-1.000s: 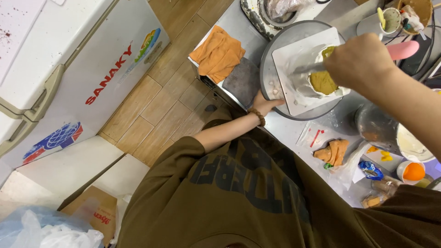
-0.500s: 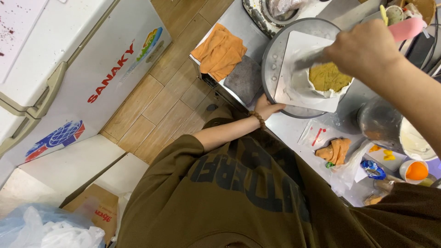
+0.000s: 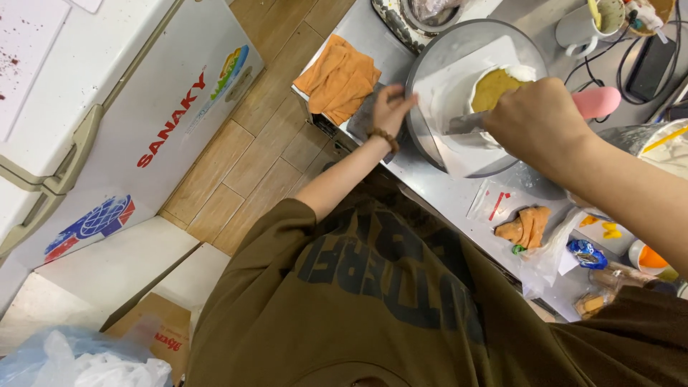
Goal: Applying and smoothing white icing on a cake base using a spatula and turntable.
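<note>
The right hand [image 3: 539, 118] has its fingers clenched around a palette knife with a pink handle [image 3: 598, 102]; its metal blade [image 3: 466, 123] runs out leftward from the fist and lies against the white-frosted side of a small round cake [image 3: 499, 86] with a yellowish-brown top. The left hand [image 3: 390, 107] has its fingers loosely spread, tips touching the rim of the round metal turntable [image 3: 430, 61] that carries the cake on a white sheet. So the cake sits just beyond the right fingers, at the blade's reach, and across the turntable from the left fingers.

A tilted or hard-pressed blade could gouge the frosting down to the crumb. A jerky turn by the left hand could slide the sheet and push the cake off centre. On the desk [image 3: 444, 193] nearby lie an orange cloth [image 3: 340, 75] and a white mug [image 3: 584, 25].
</note>
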